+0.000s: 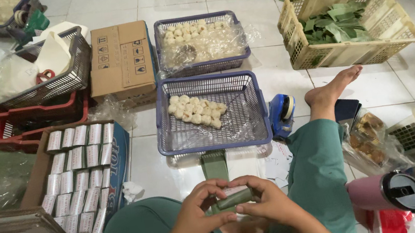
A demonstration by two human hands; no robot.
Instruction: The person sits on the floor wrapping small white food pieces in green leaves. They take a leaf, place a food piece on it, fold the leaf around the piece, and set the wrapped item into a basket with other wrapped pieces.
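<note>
Left hand (198,217) and right hand (267,202) both pinching green leaf-wrapped roll (233,200), fingers curled, just below purple basket (214,137) of white balls (197,111).

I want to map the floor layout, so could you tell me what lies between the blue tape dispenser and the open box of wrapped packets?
In the head view, the blue basket of pale round pieces sits between the tape dispenser and the box of packets.
</note>
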